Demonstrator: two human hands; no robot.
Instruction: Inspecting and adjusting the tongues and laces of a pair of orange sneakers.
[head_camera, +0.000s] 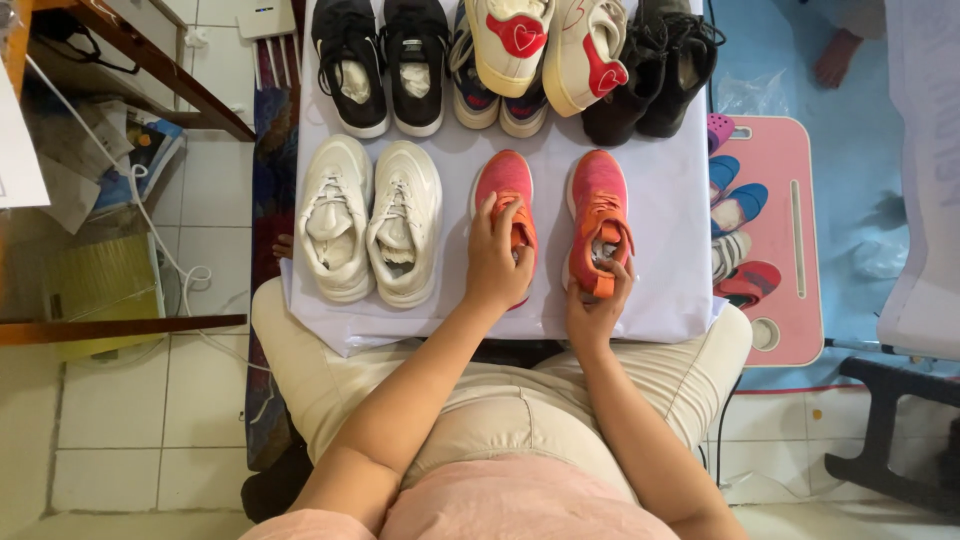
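Two pink-and-orange sneakers lie toes away from me on a white-covered board (670, 260) across my lap. My left hand (497, 262) rests over the heel and opening of the left pink sneaker (503, 180), fingers curled onto its orange tongue. My right hand (597, 305) holds the heel of the right pink sneaker (597, 200), fingers at its orange heel tab. White paper stuffing shows inside that shoe.
A pair of white sneakers (370, 220) lies left of the pink ones. Along the far edge sit black sneakers (385, 60), white shoes with red hearts (550, 45) and black boots (660, 70). A pink tray (790, 220) with small shoes stands to the right.
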